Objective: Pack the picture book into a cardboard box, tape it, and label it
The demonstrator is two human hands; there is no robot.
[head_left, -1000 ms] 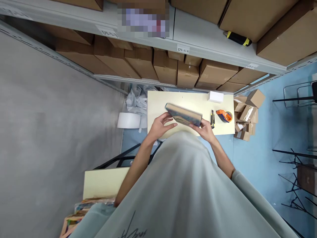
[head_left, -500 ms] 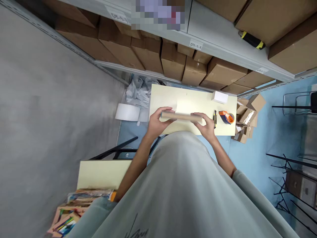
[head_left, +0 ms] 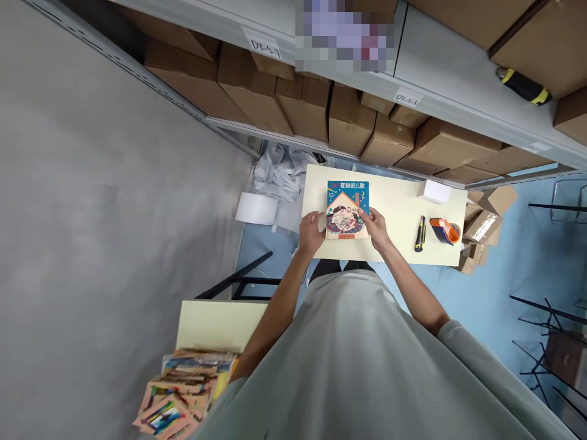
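A children's picture book (head_left: 347, 211) with a dark blue and cream cover and a drawn house shape faces up over the pale table (head_left: 394, 244). My right hand (head_left: 376, 229) grips its right side, thumb on the cover and fingers partly hidden. At the book's lower left edge is my left hand (head_left: 312, 235), fingers curled against that side with a small gap inside the curl. Whether the book rests on the tabletop or is just above it, I cannot tell.
Right of the book are a yellow-black utility knife (head_left: 420, 234), an orange-blue tape dispenser (head_left: 444, 231) and a white box (head_left: 435, 191). Shelves of cardboard boxes (head_left: 351, 119) stand beyond the table. A stack of books (head_left: 183, 391) sits lower left; crumpled white wrapping (head_left: 279, 174) lies left.
The book has turned from edge-on to flat, so its cover now shows. Both hands have shifted with it, and the right thumb now lies on the cover. The camera view has moved left.
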